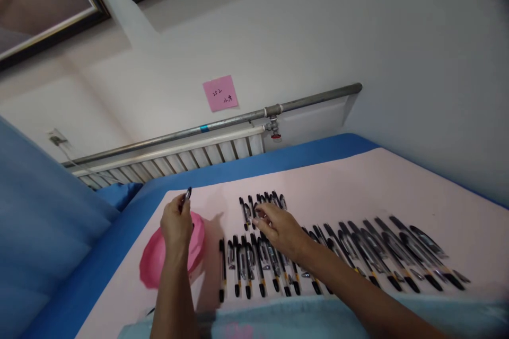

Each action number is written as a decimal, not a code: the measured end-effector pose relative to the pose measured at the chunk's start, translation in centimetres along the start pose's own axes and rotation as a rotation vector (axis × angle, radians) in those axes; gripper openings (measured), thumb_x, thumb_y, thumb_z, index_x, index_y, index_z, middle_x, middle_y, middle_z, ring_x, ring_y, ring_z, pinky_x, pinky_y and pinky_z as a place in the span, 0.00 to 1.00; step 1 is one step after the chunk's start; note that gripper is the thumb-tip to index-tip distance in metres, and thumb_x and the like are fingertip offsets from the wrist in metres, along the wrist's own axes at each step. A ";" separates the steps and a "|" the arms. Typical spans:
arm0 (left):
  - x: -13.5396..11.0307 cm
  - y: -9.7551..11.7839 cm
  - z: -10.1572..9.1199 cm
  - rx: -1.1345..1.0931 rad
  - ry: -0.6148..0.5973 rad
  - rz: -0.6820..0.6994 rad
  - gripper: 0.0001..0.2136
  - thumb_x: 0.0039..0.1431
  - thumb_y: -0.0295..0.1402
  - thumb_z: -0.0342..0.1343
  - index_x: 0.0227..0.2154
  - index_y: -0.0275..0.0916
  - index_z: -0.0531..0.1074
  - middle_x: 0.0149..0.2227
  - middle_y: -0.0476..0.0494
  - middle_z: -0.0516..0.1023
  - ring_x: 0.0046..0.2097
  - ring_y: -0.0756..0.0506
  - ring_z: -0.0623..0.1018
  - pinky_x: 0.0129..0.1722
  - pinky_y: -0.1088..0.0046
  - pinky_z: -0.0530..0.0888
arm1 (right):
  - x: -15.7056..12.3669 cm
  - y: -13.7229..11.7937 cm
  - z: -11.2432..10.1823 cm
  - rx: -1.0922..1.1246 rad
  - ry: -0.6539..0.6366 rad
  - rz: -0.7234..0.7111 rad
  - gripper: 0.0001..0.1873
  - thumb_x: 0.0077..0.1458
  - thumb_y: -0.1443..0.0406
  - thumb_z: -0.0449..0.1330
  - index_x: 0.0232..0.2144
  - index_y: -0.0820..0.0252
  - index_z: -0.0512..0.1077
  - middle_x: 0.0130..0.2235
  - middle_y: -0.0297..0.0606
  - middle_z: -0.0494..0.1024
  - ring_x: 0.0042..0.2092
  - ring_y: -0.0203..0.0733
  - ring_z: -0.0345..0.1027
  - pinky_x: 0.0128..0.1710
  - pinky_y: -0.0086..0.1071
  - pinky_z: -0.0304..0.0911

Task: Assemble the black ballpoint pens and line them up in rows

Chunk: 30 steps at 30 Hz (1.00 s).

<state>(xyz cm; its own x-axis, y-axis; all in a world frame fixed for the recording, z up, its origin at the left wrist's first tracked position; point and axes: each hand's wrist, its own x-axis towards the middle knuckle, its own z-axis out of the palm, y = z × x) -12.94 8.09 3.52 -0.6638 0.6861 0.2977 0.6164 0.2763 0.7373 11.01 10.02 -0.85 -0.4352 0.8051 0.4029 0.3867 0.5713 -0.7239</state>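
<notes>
My left hand (pixel 176 225) is raised over a pink bowl (pixel 157 262) at the table's left and is closed on a small dark pen part (pixel 186 194) that sticks up above the fingers. My right hand (pixel 278 230) reaches forward over rows of black pens (pixel 358 254), its fingertips pinched on a pen (pixel 248 214) in the far short row (pixel 262 202). The pens lie side by side on a pale pink sheet (pixel 358 185). What the bowl contains is hidden by my hand.
The pink sheet lies on a blue-covered table (pixel 278 161) against a white wall. A radiator (pixel 175 161) and a metal pipe (pixel 222 124) run behind it. A pink sticky note (pixel 220 93) is on the wall. Blue cloth (pixel 40 212) rises at left.
</notes>
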 end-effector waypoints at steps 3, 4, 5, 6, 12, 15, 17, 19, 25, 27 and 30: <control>1.2 -3.2 -0.4 0.344 -0.070 -0.135 0.11 0.49 0.34 0.50 0.35 0.39 0.73 0.40 0.30 0.74 0.46 0.33 0.70 0.42 0.57 0.63 | 0.0 0.0 0.0 -0.040 -0.035 -0.013 0.07 0.54 0.66 0.51 0.35 0.60 0.66 0.35 0.39 0.70 0.35 0.38 0.63 0.34 0.30 0.57; 1.4 -4.1 -0.2 0.370 -0.085 -0.176 0.11 0.47 0.34 0.52 0.33 0.39 0.73 0.39 0.28 0.74 0.46 0.31 0.70 0.41 0.54 0.64 | 0.0 0.0 0.0 -0.051 -0.054 -0.016 0.06 0.54 0.66 0.51 0.34 0.61 0.66 0.34 0.39 0.70 0.35 0.38 0.63 0.33 0.30 0.56; 1.4 -4.8 -0.1 0.376 -0.092 -0.209 0.10 0.46 0.34 0.53 0.32 0.39 0.73 0.39 0.27 0.74 0.45 0.29 0.70 0.40 0.52 0.63 | 0.0 0.0 0.0 -0.062 -0.072 -0.019 0.06 0.54 0.66 0.50 0.33 0.61 0.66 0.34 0.39 0.70 0.35 0.38 0.63 0.33 0.30 0.56; 1.3 -5.4 0.1 0.375 -0.092 -0.230 0.09 0.44 0.34 0.54 0.30 0.39 0.73 0.39 0.26 0.74 0.45 0.27 0.70 0.39 0.50 0.63 | -0.1 -0.1 0.0 -0.073 -0.087 -0.024 0.06 0.54 0.67 0.50 0.32 0.61 0.67 0.33 0.39 0.70 0.35 0.38 0.63 0.33 0.30 0.56; 0.7 -5.0 0.6 0.352 -0.096 -0.244 0.06 0.41 0.33 0.56 0.23 0.37 0.70 0.36 0.25 0.73 0.46 0.21 0.66 0.40 0.41 0.58 | 0.2 0.0 -0.6 -0.091 -0.053 -0.024 0.06 0.54 0.68 0.50 0.30 0.60 0.67 0.31 0.36 0.70 0.34 0.37 0.62 0.33 0.29 0.56; -0.4 -2.4 1.7 0.292 -0.106 -0.077 0.08 0.45 0.30 0.52 0.31 0.36 0.70 0.41 0.29 0.71 0.49 0.28 0.65 0.45 0.48 0.58 | 0.4 0.3 -1.0 -0.116 0.009 0.023 0.06 0.54 0.68 0.50 0.31 0.60 0.67 0.31 0.36 0.70 0.34 0.36 0.63 0.33 0.29 0.56; -1.6 -0.3 3.2 0.250 -0.160 0.088 0.10 0.49 0.30 0.50 0.35 0.36 0.69 0.44 0.33 0.70 0.49 0.35 0.67 0.49 0.58 0.59 | 0.6 0.6 -1.3 -0.130 0.048 0.038 0.06 0.54 0.68 0.50 0.31 0.60 0.67 0.31 0.36 0.70 0.34 0.36 0.63 0.34 0.29 0.56; -3.1 1.3 5.1 0.219 -0.259 0.196 0.10 0.49 0.32 0.51 0.34 0.36 0.70 0.39 0.37 0.72 0.43 0.40 0.70 0.45 0.65 0.63 | 0.6 0.8 -1.4 -0.138 0.074 0.035 0.06 0.54 0.68 0.50 0.31 0.60 0.67 0.32 0.36 0.70 0.34 0.36 0.63 0.34 0.29 0.56; -5.8 1.8 9.2 0.300 -0.530 0.190 0.09 0.43 0.33 0.55 0.30 0.37 0.69 0.33 0.36 0.75 0.38 0.40 0.73 0.35 0.68 0.65 | 0.7 1.2 -1.4 -0.151 0.089 0.024 0.05 0.53 0.68 0.51 0.30 0.60 0.67 0.30 0.35 0.69 0.33 0.35 0.62 0.33 0.28 0.56; -5.7 1.4 9.4 0.306 -0.540 0.176 0.09 0.43 0.32 0.55 0.30 0.37 0.68 0.32 0.36 0.75 0.38 0.39 0.73 0.35 0.68 0.65 | 0.7 1.1 -1.4 -0.152 0.081 0.026 0.05 0.53 0.69 0.51 0.30 0.60 0.67 0.30 0.35 0.69 0.32 0.35 0.62 0.32 0.28 0.56; -5.3 1.0 9.5 0.309 -0.551 0.146 0.07 0.44 0.29 0.53 0.29 0.37 0.68 0.33 0.35 0.76 0.39 0.39 0.74 0.35 0.68 0.64 | 0.7 1.1 -1.4 -0.151 0.067 0.025 0.04 0.53 0.69 0.51 0.30 0.60 0.67 0.30 0.34 0.69 0.32 0.35 0.61 0.32 0.28 0.55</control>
<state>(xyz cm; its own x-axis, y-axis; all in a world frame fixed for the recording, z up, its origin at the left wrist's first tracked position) -4.80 11.14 -3.07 -0.3004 0.9532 -0.0336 0.8316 0.2790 0.4801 12.31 11.44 -0.62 -0.3703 0.8255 0.4259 0.5170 0.5640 -0.6439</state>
